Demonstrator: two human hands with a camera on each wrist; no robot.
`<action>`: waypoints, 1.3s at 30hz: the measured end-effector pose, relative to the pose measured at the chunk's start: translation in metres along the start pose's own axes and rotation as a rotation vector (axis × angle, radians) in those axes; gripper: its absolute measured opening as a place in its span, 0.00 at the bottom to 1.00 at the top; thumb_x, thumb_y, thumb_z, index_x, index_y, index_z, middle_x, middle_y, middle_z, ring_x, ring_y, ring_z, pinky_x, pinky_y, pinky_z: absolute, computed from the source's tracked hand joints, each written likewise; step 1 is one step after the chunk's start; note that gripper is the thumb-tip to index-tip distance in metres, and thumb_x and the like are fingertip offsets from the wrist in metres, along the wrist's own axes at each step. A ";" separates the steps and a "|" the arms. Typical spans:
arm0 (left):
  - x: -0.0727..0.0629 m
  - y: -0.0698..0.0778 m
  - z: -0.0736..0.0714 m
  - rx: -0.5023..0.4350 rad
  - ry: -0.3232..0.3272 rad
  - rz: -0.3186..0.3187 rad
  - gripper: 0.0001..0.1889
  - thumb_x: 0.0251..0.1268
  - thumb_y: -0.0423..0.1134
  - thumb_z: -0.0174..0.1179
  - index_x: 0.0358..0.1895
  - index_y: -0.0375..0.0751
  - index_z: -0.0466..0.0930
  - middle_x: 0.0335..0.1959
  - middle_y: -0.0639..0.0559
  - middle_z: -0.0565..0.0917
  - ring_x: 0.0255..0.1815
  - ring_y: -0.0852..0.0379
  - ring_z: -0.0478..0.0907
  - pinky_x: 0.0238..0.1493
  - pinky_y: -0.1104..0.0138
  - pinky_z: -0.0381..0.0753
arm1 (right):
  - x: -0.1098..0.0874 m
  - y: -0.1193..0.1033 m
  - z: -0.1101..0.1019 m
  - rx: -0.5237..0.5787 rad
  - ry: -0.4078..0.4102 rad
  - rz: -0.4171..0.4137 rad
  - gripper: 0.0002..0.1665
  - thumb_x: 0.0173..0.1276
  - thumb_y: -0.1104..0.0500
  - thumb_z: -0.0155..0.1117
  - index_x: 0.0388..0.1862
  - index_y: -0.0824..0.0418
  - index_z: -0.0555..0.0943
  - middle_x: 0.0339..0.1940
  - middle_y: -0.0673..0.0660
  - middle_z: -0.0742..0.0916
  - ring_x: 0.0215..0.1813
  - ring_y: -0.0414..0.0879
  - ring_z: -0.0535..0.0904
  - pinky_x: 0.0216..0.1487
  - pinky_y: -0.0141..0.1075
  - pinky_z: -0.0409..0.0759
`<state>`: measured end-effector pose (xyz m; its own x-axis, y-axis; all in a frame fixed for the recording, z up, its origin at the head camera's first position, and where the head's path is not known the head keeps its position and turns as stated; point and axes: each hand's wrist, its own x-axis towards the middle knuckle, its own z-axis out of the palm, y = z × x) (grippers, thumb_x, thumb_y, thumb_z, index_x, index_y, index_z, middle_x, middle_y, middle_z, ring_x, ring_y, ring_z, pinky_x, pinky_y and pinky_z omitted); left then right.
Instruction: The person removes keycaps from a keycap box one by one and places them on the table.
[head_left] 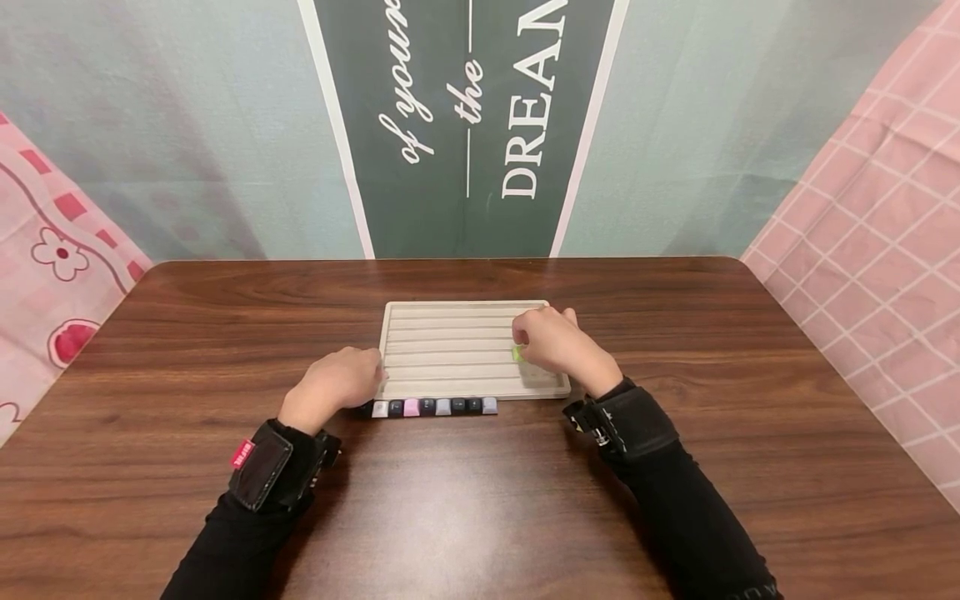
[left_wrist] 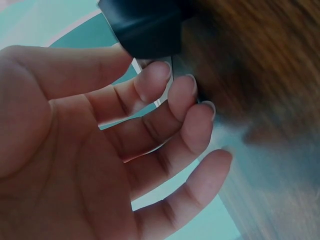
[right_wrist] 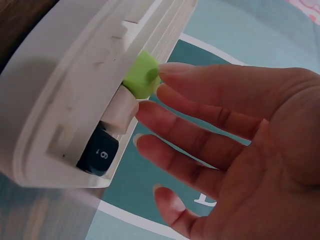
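Observation:
A cream tray (head_left: 442,339) with long ridges lies on the table. Over its right side my right hand (head_left: 555,337) pinches a lime-green keycap (right_wrist: 140,75) between thumb and forefinger, low over a slot. Beside that keycap, a cream keycap (right_wrist: 120,111) and a dark keycap (right_wrist: 99,152) with a pale mark sit in the tray. My left hand (head_left: 337,382) is at the tray's lower left corner, fingers loosely bent. In the left wrist view a dark keycap (left_wrist: 145,27) looms in front of its thumb tip, partly hiding it.
A row of black, white, pink and grey keycaps (head_left: 427,407) runs along the tray's near edge. Brown wooden table (head_left: 465,500) surrounds the tray. A teal cloth with lettering (head_left: 465,167) hangs behind, and pink cloths hang at both sides.

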<state>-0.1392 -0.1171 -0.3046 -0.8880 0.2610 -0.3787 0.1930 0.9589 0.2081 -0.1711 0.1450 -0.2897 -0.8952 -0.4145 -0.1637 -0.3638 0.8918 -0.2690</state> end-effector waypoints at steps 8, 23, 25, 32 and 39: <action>0.001 -0.001 0.001 0.001 0.003 0.010 0.10 0.67 0.37 0.45 0.31 0.38 0.72 0.24 0.47 0.72 0.27 0.52 0.69 0.30 0.59 0.69 | 0.003 0.001 0.002 -0.013 -0.014 -0.006 0.05 0.56 0.69 0.58 0.26 0.60 0.78 0.25 0.51 0.79 0.31 0.47 0.70 0.39 0.43 0.57; 0.000 -0.001 0.001 0.008 0.015 0.008 0.10 0.67 0.37 0.45 0.33 0.37 0.73 0.27 0.46 0.75 0.29 0.52 0.71 0.32 0.57 0.71 | 0.006 0.003 0.004 -0.034 -0.037 -0.037 0.10 0.54 0.69 0.59 0.19 0.58 0.72 0.18 0.49 0.73 0.26 0.45 0.65 0.38 0.42 0.54; 0.000 0.000 0.001 0.007 0.013 0.009 0.10 0.67 0.37 0.45 0.33 0.37 0.73 0.27 0.47 0.74 0.29 0.52 0.71 0.32 0.57 0.71 | 0.006 0.003 0.004 -0.038 -0.038 -0.044 0.11 0.55 0.69 0.58 0.19 0.58 0.72 0.18 0.49 0.71 0.26 0.45 0.64 0.38 0.42 0.53; 0.000 0.000 0.000 0.002 0.014 0.005 0.10 0.67 0.37 0.44 0.33 0.37 0.73 0.29 0.45 0.75 0.30 0.51 0.71 0.32 0.56 0.71 | 0.004 0.004 0.001 -0.059 -0.014 -0.062 0.11 0.55 0.68 0.60 0.18 0.57 0.71 0.17 0.48 0.72 0.25 0.44 0.65 0.38 0.43 0.54; 0.000 0.000 0.000 0.006 0.015 0.005 0.10 0.67 0.38 0.44 0.34 0.36 0.73 0.29 0.45 0.75 0.30 0.51 0.71 0.33 0.56 0.71 | 0.000 0.003 -0.002 -0.064 0.000 -0.077 0.13 0.55 0.69 0.59 0.18 0.57 0.69 0.15 0.48 0.68 0.24 0.44 0.62 0.38 0.42 0.53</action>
<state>-0.1392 -0.1173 -0.3052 -0.8930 0.2640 -0.3644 0.1998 0.9582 0.2046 -0.1729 0.1477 -0.2891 -0.8642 -0.4819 -0.1446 -0.4468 0.8672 -0.2199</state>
